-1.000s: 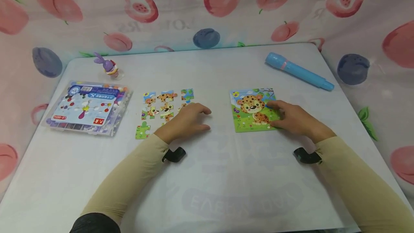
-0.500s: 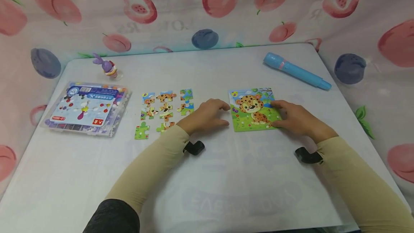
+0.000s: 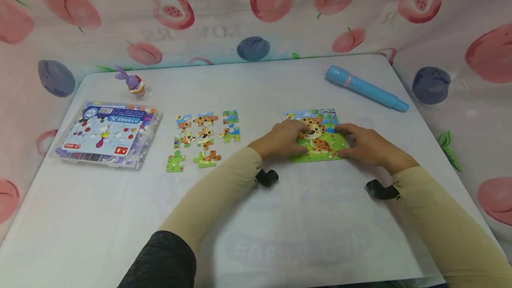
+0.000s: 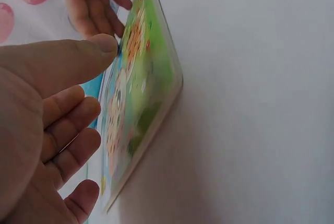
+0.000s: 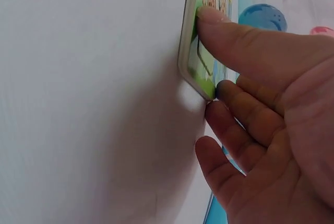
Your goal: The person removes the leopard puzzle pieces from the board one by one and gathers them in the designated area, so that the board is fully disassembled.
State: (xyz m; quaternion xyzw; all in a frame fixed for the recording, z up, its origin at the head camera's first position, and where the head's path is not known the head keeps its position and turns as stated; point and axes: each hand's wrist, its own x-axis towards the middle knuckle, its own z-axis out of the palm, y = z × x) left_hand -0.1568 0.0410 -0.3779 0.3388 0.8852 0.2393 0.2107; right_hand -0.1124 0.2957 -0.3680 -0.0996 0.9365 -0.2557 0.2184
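Observation:
A square board with a leopard cub picture lies on the white table, right of centre. At its right edge, my right hand holds it; in the right wrist view the thumb rests on the printed face and fingertips meet the edge. My left hand reaches over the board's left side, hiding part of the picture. Its thumb overlaps the board in the left wrist view, while the other fingers are loosely bent with nothing between them. Several loose jigsaw pieces with matching leopard art lie in rows to the left.
A clear plastic case of coloured parts lies at the left. Behind it stands a purple rabbit-eared figurine. A blue tube-shaped object lies at the back right. Fruit-printed cloth hangs behind the table.
My left hand has moved right, from beside the loose pieces to over the board's left side, uncovering pieces. The right hand has stayed at the board's right edge.

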